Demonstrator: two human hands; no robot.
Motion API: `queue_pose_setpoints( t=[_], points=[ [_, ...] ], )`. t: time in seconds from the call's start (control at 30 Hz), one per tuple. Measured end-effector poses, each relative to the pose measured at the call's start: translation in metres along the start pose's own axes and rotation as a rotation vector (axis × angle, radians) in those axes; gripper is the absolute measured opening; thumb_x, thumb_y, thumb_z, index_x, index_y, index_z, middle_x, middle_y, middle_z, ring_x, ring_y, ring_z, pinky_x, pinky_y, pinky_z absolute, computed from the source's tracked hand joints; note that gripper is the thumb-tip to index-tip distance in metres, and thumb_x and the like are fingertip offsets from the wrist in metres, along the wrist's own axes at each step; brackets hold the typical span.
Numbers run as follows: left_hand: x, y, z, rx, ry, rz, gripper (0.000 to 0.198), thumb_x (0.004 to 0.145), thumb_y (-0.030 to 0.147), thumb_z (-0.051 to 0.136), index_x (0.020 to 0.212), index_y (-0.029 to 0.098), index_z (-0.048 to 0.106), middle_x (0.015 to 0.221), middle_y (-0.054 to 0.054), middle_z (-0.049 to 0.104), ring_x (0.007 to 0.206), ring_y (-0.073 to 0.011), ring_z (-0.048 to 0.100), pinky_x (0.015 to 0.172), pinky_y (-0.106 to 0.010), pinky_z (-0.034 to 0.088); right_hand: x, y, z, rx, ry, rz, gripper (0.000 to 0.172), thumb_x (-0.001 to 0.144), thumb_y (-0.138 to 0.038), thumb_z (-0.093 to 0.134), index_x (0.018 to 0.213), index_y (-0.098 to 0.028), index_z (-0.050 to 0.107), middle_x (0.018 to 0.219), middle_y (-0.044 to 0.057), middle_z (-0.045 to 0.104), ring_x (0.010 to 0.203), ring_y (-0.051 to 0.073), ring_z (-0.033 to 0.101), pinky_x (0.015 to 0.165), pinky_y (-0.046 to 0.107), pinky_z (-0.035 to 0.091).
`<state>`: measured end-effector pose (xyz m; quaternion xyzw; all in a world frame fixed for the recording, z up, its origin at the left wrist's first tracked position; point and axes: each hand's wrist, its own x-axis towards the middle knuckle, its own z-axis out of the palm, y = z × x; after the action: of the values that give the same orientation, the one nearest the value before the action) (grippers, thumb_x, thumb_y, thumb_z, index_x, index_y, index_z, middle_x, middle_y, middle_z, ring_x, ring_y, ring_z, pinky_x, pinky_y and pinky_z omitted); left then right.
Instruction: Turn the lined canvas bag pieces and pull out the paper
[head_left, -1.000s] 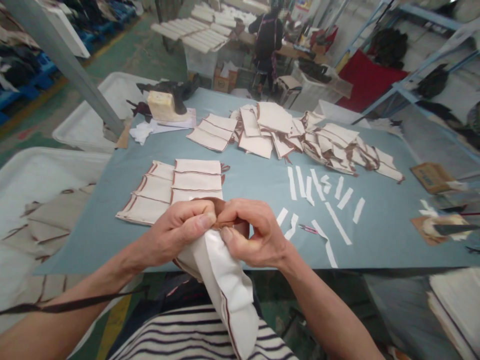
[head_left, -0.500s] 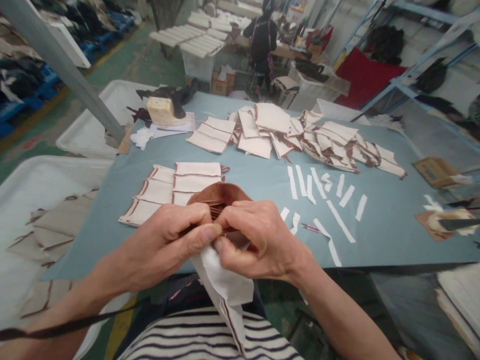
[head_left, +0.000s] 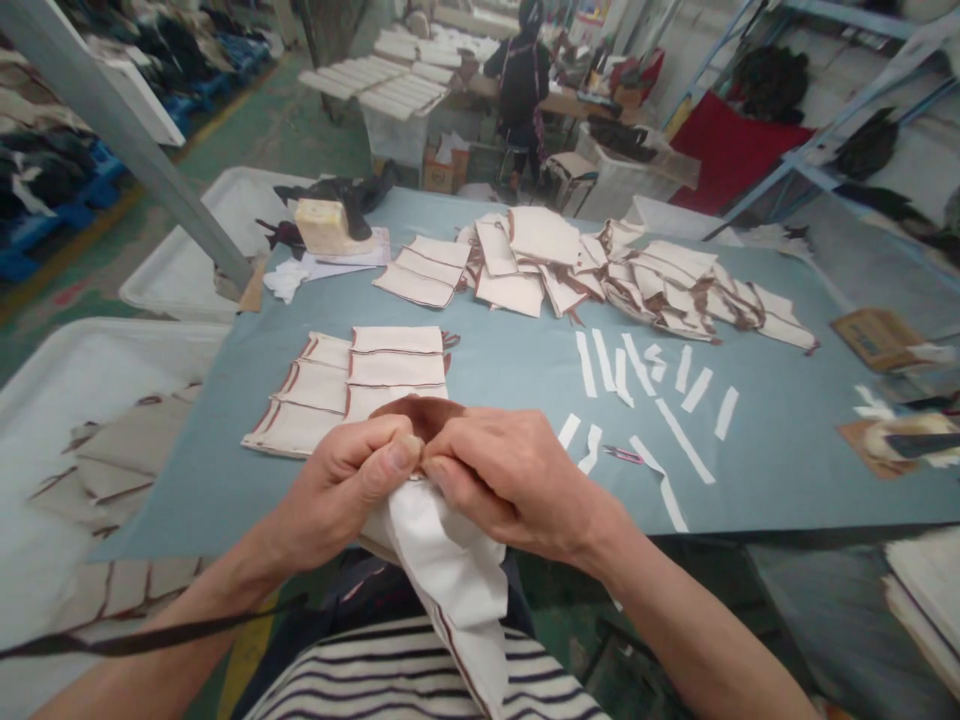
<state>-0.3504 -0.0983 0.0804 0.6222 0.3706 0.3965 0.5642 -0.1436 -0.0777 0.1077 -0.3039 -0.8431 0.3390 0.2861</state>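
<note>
A white cloth piece (head_left: pixel 450 555) with brown edging hangs down over my striped shirt. Its top edge is pinched between the thumb and fingers of my left hand (head_left: pixel 360 480). Right beside it, my right hand (head_left: pixel 517 480) grips the same edge, the fingertips of both hands almost touching. A brown fabric part (head_left: pixel 427 412) curves up behind the fingers. Just past my hands, flat cream pieces with brown trim (head_left: pixel 396 370) lie overlapping on the blue-grey table (head_left: pixel 510 370).
White strips (head_left: pixel 684 440) and small pink snips (head_left: pixel 622 455) lie right of my hands. A heap of cream pieces (head_left: pixel 547 240) spans the table's back. A yellowish block (head_left: pixel 322 226) sits back left. White bins (head_left: pixel 45 350) stand left. Farther off is a person (head_left: pixel 519 85).
Both hands have shifted slightly, with the fingertips a little to the left. The brown part shows less above them, and more of the white cloth is visible below.
</note>
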Motion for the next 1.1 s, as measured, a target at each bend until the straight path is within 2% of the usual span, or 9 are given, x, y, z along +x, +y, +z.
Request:
queue_pose_setpoints(
  t=[0.1,0.27,0.43,0.57,0.67,0.77,0.97,1.03,1.1],
  points=[
    [0.0,-0.006,0.003,-0.053,0.002,-0.048,0.06,0.103,0.069,0.059,0.068,0.021,0.046,0.063,0.007,0.036,0.054,-0.0097,0.029,0.045,-0.023,0.025,-0.003,0.002,0.0,-0.205,0.029,-0.089,0.028,0.105,-0.023,0.047,0.077,-0.025,0.051,0.073,0.003,0.064,0.069,0.019,0.058,0.066,0.034,0.044],
    [0.004,-0.003,-0.001,-0.059,-0.081,-0.105,0.064,0.094,0.073,0.066,0.064,0.021,0.046,0.06,0.008,0.036,0.052,-0.0089,0.029,0.043,-0.022,0.023,-0.009,0.008,0.001,-0.144,0.007,-0.134,0.029,0.109,-0.022,0.042,0.082,-0.024,0.054,0.074,0.002,0.066,0.067,0.017,0.06,0.065,0.031,0.045],
    [0.001,0.016,-0.018,0.298,-0.262,0.076,0.032,0.1,0.031,0.063,0.07,0.02,0.056,0.06,0.008,0.046,0.052,-0.0084,0.039,0.048,-0.02,0.029,-0.018,-0.004,-0.001,-0.171,0.005,-0.209,0.03,0.111,-0.019,0.042,0.087,-0.019,0.061,0.075,0.001,0.068,0.066,0.015,0.057,0.065,0.03,0.042],
    [-0.01,0.027,-0.023,0.558,-0.337,0.217,0.027,0.099,0.017,0.055,0.073,0.021,0.05,0.062,0.008,0.051,0.054,-0.008,0.046,0.052,-0.02,0.033,-0.024,-0.004,-0.004,-0.152,0.02,-0.245,0.041,0.115,-0.025,0.04,0.079,-0.021,0.058,0.067,-0.001,0.063,0.059,0.014,0.05,0.063,0.03,0.037],
    [-0.019,0.029,-0.02,0.623,-0.312,0.285,0.029,0.098,0.014,0.052,0.072,0.022,0.044,0.06,0.009,0.047,0.052,-0.0085,0.044,0.052,-0.022,0.032,-0.026,0.01,0.001,-0.092,0.084,-0.231,0.05,0.117,-0.035,0.035,0.073,-0.023,0.055,0.062,-0.002,0.059,0.055,0.014,0.046,0.061,0.032,0.034],
    [-0.023,0.028,-0.018,0.573,-0.304,0.285,0.029,0.098,0.012,0.05,0.072,0.023,0.042,0.059,0.009,0.045,0.052,-0.0094,0.043,0.052,-0.023,0.032,-0.026,0.025,0.011,-0.002,0.11,-0.165,0.059,0.118,-0.047,0.023,0.078,-0.022,0.059,0.066,0.001,0.063,0.059,0.016,0.051,0.065,0.033,0.04],
    [-0.018,0.015,-0.022,0.453,-0.229,0.133,0.032,0.097,0.017,0.05,0.068,0.023,0.04,0.059,0.008,0.035,0.05,-0.0096,0.033,0.048,-0.025,0.026,-0.009,0.037,0.032,0.023,0.104,-0.234,0.06,0.116,-0.051,0.02,0.079,-0.024,0.059,0.087,0.006,0.073,0.088,0.02,0.065,0.096,0.041,0.048],
    [-0.017,0.009,-0.025,0.414,-0.206,0.102,0.033,0.098,0.02,0.05,0.067,0.023,0.039,0.059,0.008,0.034,0.049,-0.0094,0.031,0.047,-0.025,0.024,-0.005,0.042,0.039,0.048,0.144,-0.24,0.06,0.116,-0.051,0.021,0.074,-0.024,0.053,0.076,0.003,0.068,0.079,0.019,0.062,0.094,0.04,0.048],
    [-0.017,0.006,-0.026,0.411,-0.186,0.108,0.033,0.099,0.022,0.05,0.067,0.023,0.04,0.058,0.009,0.035,0.049,-0.0092,0.032,0.046,-0.024,0.023,-0.002,0.046,0.043,0.025,0.231,-0.261,0.058,0.117,-0.05,0.026,0.069,-0.025,0.048,0.062,-0.001,0.058,0.065,0.017,0.053,0.082,0.037,0.047]
  ],
)
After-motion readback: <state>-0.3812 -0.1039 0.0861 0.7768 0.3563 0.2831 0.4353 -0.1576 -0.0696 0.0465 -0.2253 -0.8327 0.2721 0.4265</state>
